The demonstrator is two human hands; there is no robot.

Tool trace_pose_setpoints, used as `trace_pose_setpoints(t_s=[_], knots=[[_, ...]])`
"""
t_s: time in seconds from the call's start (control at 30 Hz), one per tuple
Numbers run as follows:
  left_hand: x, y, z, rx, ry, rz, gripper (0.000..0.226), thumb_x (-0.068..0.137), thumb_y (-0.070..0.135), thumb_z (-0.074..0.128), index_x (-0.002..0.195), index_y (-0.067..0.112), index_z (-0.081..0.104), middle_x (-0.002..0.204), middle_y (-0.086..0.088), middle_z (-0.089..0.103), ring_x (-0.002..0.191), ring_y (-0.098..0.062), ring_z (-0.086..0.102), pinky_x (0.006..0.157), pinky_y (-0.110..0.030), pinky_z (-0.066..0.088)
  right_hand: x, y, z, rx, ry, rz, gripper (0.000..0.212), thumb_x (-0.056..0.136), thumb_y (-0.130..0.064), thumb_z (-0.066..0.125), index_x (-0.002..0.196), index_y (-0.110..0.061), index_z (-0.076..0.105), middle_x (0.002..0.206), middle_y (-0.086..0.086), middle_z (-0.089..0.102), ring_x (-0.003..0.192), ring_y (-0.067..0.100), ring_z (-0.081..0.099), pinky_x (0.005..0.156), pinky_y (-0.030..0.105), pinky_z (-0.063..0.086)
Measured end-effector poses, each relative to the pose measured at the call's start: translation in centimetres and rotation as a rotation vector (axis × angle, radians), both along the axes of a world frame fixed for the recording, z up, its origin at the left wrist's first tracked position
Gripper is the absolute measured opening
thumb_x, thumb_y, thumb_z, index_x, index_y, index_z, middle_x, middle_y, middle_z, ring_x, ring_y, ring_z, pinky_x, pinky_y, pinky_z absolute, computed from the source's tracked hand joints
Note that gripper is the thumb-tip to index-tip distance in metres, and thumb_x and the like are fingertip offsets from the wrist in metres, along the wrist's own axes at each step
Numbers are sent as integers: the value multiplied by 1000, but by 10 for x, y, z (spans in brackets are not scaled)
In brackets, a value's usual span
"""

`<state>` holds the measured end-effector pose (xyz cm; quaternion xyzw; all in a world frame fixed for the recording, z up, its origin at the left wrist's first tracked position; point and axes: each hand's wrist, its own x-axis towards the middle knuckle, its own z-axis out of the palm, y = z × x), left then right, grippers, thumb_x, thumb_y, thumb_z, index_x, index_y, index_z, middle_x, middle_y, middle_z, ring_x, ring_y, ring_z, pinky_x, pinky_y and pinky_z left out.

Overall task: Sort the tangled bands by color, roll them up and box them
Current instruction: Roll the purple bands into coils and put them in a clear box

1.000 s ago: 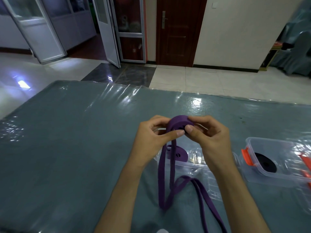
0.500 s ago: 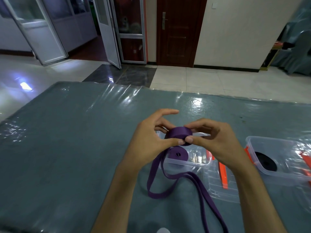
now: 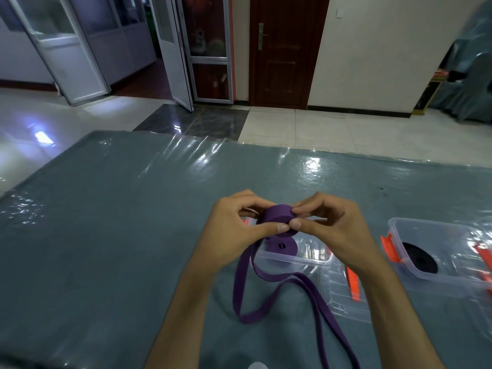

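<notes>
Both hands hold a partly rolled purple band point(image 3: 278, 216) above the table. My left hand point(image 3: 237, 230) grips the roll from the left with thumb and fingers. My right hand point(image 3: 330, 227) pinches it from the right. The unrolled tail of the purple band point(image 3: 255, 291) hangs down and loops over the table toward the bottom edge. Under my hands stands a clear plastic box point(image 3: 292, 259) holding a finished purple roll point(image 3: 282, 245). A second clear box point(image 3: 436, 257) at the right holds a black roll point(image 3: 420, 261).
The table point(image 3: 106, 235) is covered with a grey-blue cloth under glossy plastic film. A clear lid with an orange clip point(image 3: 352, 284) lies in front of the first box. Orange latches point(image 3: 389, 247) stick out from the right box. Tiled floor and doors lie beyond the far edge.
The roll has been turned between my hands and the loose tail has shifted, lying in a wider loop on the table. My left fingers have closed back over the roll.
</notes>
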<state>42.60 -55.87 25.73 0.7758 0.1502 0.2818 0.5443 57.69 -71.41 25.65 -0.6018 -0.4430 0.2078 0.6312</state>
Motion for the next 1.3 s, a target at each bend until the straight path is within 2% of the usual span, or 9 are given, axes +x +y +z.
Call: trace_pose_setpoints(t_s=[0.2,0.3,0.37,0.5,0.63,0.8,0.97,1.13,1.3], knots=[[7,-4,-8,-181,-63,-24,47,76,14,92,119,21,77,112,-3,74,107,-23,72,93,-32,58,1,1,-2,105,-8,-38,31,81,-10,79,106,-29,79,104,6,77,100,25,73,84,40,63],[9,-5,-8,-190,-144,-5,42,77,6,90,116,17,77,109,-5,75,104,-26,73,97,-39,58,-2,2,-5,161,65,-53,24,83,-6,77,95,-25,78,104,3,75,101,25,73,80,44,62],[11,-7,-6,-128,-167,19,44,78,7,90,117,20,74,106,-1,76,104,-23,73,96,-33,57,0,1,-7,119,78,-62,15,79,-8,80,86,-17,70,105,4,73,103,26,73,78,47,62],[15,-15,-5,-186,-249,25,42,74,4,91,108,20,72,104,-2,76,104,-23,73,91,-28,57,-1,1,-1,118,61,-91,21,75,-12,83,88,-19,67,97,3,74,92,21,74,76,38,62],[19,-15,-3,-272,-338,-67,36,79,4,84,111,17,75,107,-5,76,106,-26,73,92,-33,57,-7,3,6,223,131,-100,19,80,-12,78,95,-21,72,96,5,73,96,31,73,73,35,63],[23,-20,4,-216,-411,58,67,76,12,86,133,33,58,100,-5,75,101,-25,74,92,-31,57,-13,8,5,247,170,-128,16,83,-13,76,91,-15,62,100,2,77,94,24,76,76,36,62],[28,-18,-1,-197,-420,61,34,81,8,83,111,18,74,119,-7,73,114,-27,71,94,-35,58,-11,8,9,237,104,-197,26,81,-14,80,104,-19,69,98,4,76,93,27,73,82,45,62],[25,-14,0,-213,-359,-30,44,79,6,85,119,20,75,107,-3,74,104,-25,73,95,-31,56,-15,9,7,297,185,-220,15,82,-14,77,94,-19,70,95,3,78,93,25,76,78,38,62],[22,-17,1,-209,-362,51,36,77,9,89,107,20,74,103,0,78,102,-23,75,91,-28,57,-10,4,13,199,137,-160,27,78,-13,79,100,-14,63,94,0,77,85,20,77,70,27,60]])
